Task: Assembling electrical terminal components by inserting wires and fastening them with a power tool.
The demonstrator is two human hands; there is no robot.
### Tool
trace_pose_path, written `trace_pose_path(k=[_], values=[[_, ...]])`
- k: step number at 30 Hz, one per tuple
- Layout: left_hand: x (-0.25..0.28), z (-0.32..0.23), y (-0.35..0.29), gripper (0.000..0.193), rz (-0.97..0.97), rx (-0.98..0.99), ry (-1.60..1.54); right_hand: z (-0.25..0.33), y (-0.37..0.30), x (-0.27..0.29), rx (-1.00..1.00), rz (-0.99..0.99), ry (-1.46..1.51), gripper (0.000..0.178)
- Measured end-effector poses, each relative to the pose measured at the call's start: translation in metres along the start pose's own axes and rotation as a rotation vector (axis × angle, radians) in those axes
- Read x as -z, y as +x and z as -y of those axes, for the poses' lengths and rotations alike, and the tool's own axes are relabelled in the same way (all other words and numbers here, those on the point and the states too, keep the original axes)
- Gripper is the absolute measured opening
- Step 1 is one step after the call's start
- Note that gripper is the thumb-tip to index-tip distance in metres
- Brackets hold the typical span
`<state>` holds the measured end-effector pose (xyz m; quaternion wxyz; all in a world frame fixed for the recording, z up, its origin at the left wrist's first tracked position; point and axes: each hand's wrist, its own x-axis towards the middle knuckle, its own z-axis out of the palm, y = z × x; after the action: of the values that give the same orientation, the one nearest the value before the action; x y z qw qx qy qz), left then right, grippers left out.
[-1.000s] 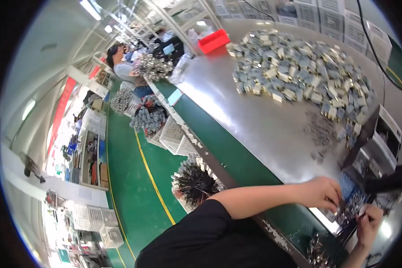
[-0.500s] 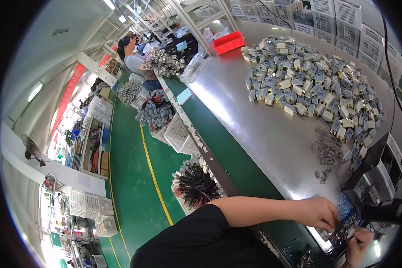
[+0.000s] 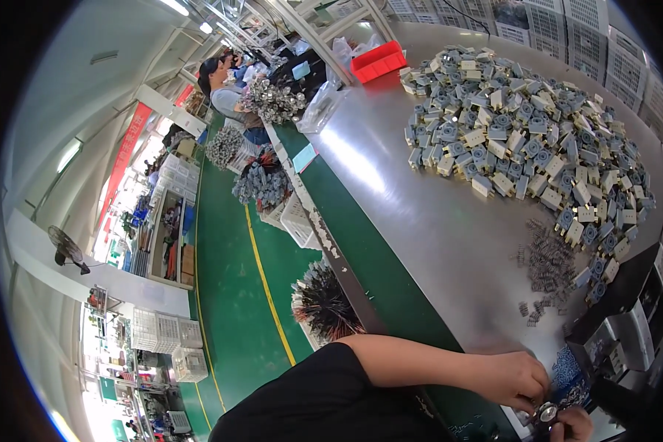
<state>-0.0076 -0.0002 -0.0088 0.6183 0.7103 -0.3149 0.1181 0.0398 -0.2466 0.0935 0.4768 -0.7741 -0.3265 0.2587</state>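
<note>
My left hand (image 3: 519,380) reaches in from the left, with its fingers curled down in a pinch beside a small round metal part (image 3: 546,412). What sits between those fingertips is hidden. At the lower right edge, my right hand (image 3: 573,423) has thumb and fingers closed on the round metal part, partly cut off by the frame. Just beyond the hands lies a heap of tiny blue-silver pieces (image 3: 566,366). A scatter of small metal springs (image 3: 549,265) lies farther up the table, below a large pile of grey and cream plastic housings (image 3: 516,132).
A dark machine housing (image 3: 626,317) stands right of the hands. At the far end of the metal table (image 3: 412,221) sits a red bin (image 3: 378,62). White crates (image 3: 545,37) line the back. Left of the table, baskets of wired parts (image 3: 324,302) stand on the green floor; a person (image 3: 228,99) works beyond.
Both hands have shifted slightly down and left in the picture, and the round metal part now shows plainly between them. The whole view has tilted a little.
</note>
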Motion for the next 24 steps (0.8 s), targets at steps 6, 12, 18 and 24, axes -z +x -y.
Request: trace_pose_path(k=[6, 12, 18, 24], values=[[0.004, -0.001, 0.002, 0.021, -0.003, 0.025, 0.016, -0.008, 0.000, 0.005, 0.019, 0.034, 0.020, 0.015], [0.006, 0.001, 0.003, 0.024, 0.026, -0.009, 0.035, -0.014, 0.000, 0.009, 0.089, 0.005, 0.022, 0.016], [0.005, -0.002, 0.003, 0.026, 0.079, -0.014, 0.034, -0.015, -0.013, 0.003, 0.048, -0.076, 0.015, 0.015], [0.007, -0.011, 0.002, 0.027, 0.109, 0.087, 0.014, -0.017, -0.019, -0.005, -0.045, -0.169, -0.002, 0.017]])
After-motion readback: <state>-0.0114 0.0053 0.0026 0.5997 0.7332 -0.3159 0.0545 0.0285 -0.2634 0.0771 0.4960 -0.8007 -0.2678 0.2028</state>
